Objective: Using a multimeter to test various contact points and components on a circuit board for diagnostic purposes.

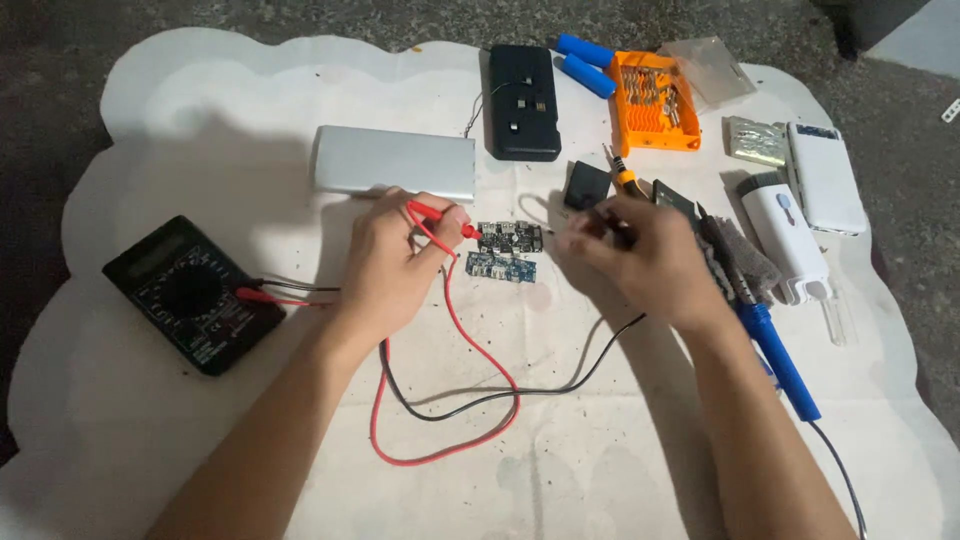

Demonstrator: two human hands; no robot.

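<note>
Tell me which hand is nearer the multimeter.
Left. The left hand is just right of the multimeter, apart from it; the right hand is farther right, beyond the circuit boards.

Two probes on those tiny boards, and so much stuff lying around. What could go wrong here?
The red probe in the left hand and the black probe in the right hand meet over two small circuit boards lying loose; a nudge might shift them or let a tip slip across neighbouring contacts. The red lead and black lead loop under both forearms, so a snag could drag the multimeter. The blue soldering iron lies beside the right wrist; whether hot, unclear.
</note>
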